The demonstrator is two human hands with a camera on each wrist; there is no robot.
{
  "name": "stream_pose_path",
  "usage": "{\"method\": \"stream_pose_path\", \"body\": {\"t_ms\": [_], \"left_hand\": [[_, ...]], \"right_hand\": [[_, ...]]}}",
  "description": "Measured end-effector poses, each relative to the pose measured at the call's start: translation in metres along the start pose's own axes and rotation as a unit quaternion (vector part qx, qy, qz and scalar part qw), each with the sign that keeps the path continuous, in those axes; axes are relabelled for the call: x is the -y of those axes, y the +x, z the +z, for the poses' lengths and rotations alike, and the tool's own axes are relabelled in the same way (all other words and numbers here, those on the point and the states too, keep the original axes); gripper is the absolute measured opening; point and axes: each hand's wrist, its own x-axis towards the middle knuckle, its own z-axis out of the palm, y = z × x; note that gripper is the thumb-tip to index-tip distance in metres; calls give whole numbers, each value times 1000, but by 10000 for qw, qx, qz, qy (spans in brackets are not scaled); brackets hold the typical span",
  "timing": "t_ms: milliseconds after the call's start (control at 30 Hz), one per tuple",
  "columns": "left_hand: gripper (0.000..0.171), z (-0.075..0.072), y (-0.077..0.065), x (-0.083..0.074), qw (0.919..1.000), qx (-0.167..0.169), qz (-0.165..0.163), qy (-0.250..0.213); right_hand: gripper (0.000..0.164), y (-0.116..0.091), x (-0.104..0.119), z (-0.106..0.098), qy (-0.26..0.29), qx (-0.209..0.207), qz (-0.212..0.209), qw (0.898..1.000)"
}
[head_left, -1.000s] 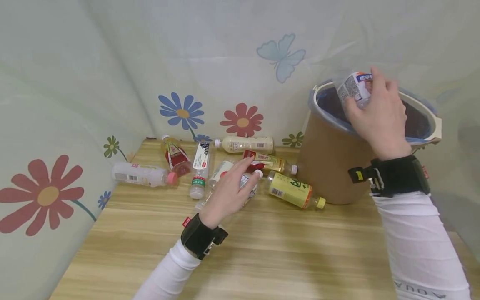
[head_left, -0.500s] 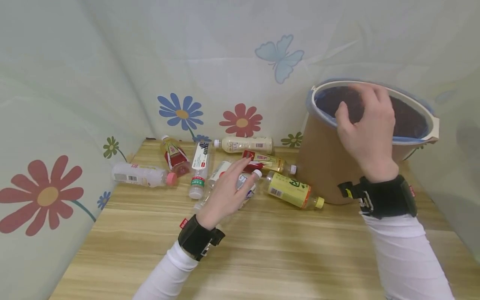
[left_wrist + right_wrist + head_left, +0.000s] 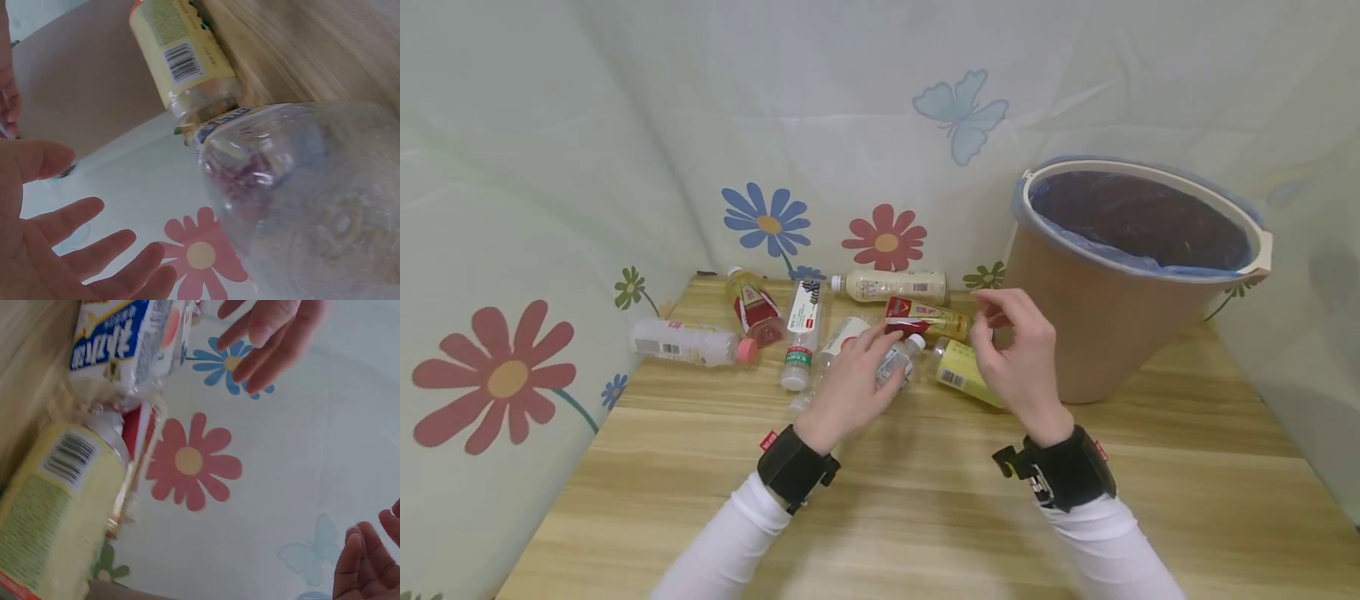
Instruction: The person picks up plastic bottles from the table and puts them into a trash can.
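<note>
My left hand [image 3: 853,379] hovers with spread, relaxed fingers over a clear plastic bottle [image 3: 897,365] with a white cap, overlapping it in the head view. In the left wrist view that clear bottle [image 3: 300,194] lies apart from the fingers [image 3: 103,250]. My right hand [image 3: 1021,362] holds nothing; its loosely bent fingers hang above a yellow-labelled bottle [image 3: 962,373], hiding its cap end. Behind that lies a bottle with a red and gold label [image 3: 925,318]. Another clear bottle [image 3: 842,337], with a white label, is partly covered by my left hand.
A brown bin [image 3: 1060,333], lined with a blue bag, stands at the right. Several more bottles lie on the wooden table: a cream one [image 3: 891,287], a red-labelled one [image 3: 754,307], a white-capped one [image 3: 802,333] and a pink-capped one [image 3: 692,343]. A patterned curtain [image 3: 850,125] hangs behind.
My right hand let go of a clear labelled bottle at the bin's mouth, then moved left and down to the yellow-labelled bottle. My left hand stayed nearly in place.
</note>
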Motion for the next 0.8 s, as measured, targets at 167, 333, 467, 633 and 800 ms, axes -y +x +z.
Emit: {"method": "stream_pose_path", "body": {"t_ms": [167,333,467,633,800], "left_hand": [[52,5,0,6,9991,171,-78,392],[53,10,-2,11,9973,217,-176,673],[57,15,-2,15,9954,345,-309,843],[63,20,-6,18,9922,422,-340,1120],[65,21,-9,20,9910,460,-362,1202]], "right_hand": [[32,-20,-15,13,130,673,1235,9900],[43,-32,-24,21,405,1251,2229,9659],[45,-40,-25,25,562,1416,2560,9546],[45,-47,-23,28,698,1457,2701,9492],[45,-53,-23,33,790,1434,2811,9456]]}}
